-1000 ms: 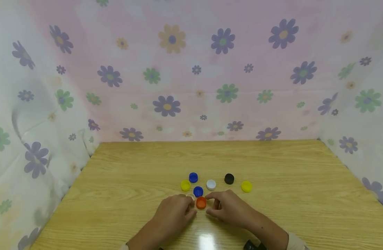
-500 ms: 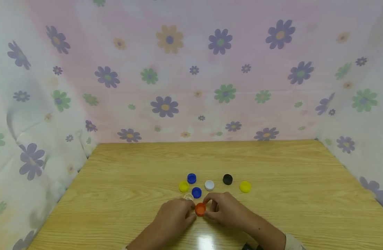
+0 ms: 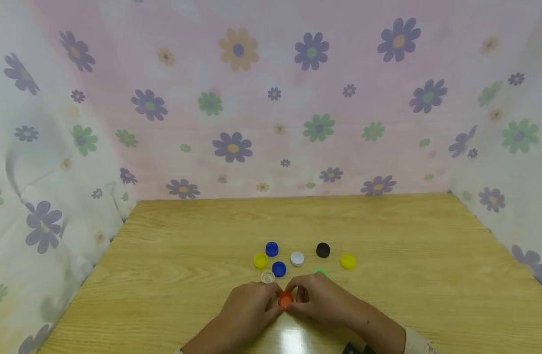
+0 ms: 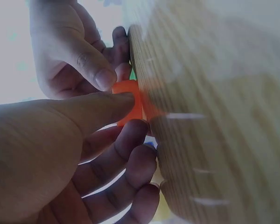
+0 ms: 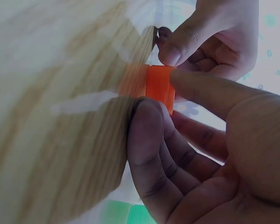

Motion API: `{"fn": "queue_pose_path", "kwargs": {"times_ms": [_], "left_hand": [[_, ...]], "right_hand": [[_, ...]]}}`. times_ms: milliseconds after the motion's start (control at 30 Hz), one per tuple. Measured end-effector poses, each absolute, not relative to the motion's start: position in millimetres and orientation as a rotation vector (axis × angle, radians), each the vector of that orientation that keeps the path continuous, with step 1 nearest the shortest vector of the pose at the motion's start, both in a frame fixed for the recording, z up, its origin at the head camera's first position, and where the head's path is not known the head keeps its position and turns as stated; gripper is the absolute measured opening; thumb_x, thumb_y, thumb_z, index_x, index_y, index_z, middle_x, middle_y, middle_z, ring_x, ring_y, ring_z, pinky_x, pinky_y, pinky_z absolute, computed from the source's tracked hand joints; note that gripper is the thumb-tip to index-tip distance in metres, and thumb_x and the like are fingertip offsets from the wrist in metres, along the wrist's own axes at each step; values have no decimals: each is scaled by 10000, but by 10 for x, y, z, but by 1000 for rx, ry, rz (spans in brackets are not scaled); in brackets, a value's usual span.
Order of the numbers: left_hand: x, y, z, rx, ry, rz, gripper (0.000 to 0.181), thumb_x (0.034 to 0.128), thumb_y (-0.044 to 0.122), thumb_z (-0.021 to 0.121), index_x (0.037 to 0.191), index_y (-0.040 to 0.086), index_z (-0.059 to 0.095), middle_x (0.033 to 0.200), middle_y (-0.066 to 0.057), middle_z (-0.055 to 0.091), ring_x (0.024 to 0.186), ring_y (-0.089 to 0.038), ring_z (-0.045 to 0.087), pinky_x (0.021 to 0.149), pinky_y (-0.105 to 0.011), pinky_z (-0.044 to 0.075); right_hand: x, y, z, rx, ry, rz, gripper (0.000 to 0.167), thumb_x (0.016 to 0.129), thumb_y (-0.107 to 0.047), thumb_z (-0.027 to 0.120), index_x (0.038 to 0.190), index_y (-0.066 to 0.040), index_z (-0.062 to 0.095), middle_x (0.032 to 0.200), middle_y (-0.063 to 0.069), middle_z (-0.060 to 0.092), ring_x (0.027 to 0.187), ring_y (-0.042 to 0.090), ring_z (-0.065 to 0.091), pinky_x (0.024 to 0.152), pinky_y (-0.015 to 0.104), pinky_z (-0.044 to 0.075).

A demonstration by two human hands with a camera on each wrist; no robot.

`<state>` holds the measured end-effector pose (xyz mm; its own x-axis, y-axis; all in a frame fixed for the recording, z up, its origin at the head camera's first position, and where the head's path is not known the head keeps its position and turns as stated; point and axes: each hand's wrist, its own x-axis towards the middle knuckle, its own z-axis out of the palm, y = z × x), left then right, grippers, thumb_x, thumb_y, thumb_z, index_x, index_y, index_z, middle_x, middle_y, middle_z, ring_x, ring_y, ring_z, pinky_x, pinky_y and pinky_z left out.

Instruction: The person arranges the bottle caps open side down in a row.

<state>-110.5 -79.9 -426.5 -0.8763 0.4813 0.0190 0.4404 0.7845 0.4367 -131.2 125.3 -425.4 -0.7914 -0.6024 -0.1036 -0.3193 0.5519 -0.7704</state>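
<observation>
An orange cap (image 3: 286, 300) lies between both hands near the front of the table, its hollow side up. My left hand (image 3: 249, 306) pinches its left side, thumb nearer me and index finger beyond. From the right, my right hand (image 3: 330, 299) grips it the same way. The left wrist view shows the thumb pressed on the side of the orange cap (image 4: 127, 86), low over the wood. In the right wrist view the orange cap (image 5: 157, 86) touches the thumb of the right hand (image 5: 196, 158), whose other fingers are bent beneath.
Beyond the hands lie a clear cap (image 3: 268, 277), blue caps (image 3: 272, 249) (image 3: 279, 269), yellow caps (image 3: 260, 260) (image 3: 348, 261), a white cap (image 3: 297, 258) and a black cap (image 3: 323, 250). A green cap (image 3: 321, 272) is partly hidden behind the right hand. Flowered cloth (image 3: 279, 98) surrounds the table.
The orange cap has come nearer me, away from the clear and blue caps. Both hands have come with it and closed in on its sides. The green cap's edge now shows.
</observation>
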Motion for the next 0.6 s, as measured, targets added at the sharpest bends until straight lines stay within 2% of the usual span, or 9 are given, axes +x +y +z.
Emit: {"fn": "queue_pose_path", "kwargs": {"times_ms": [333, 600], "left_hand": [[-1099, -793, -4251, 754, 2876, 673, 220, 900, 306, 747, 1059, 154, 734, 595, 172, 463, 517, 29, 402, 497, -173, 348], [-1105, -794, -4253, 731, 2828, 717, 245, 896, 303, 752, 1087, 152, 731, 616, 173, 484, 535, 28, 421, 510, -178, 359]], "right_hand": [[-1326, 1281, -4243, -802, 2406, -1118, 213, 888, -188, 768, 1082, -115, 721, 723, -125, 626, 606, -13, 545, 557, 183, 478], [-1331, 1276, -4242, -784, 2413, -1094, 256, 897, -238, 762, 1109, -105, 711, 751, -126, 629, 636, -3, 553, 579, 193, 484]]}}
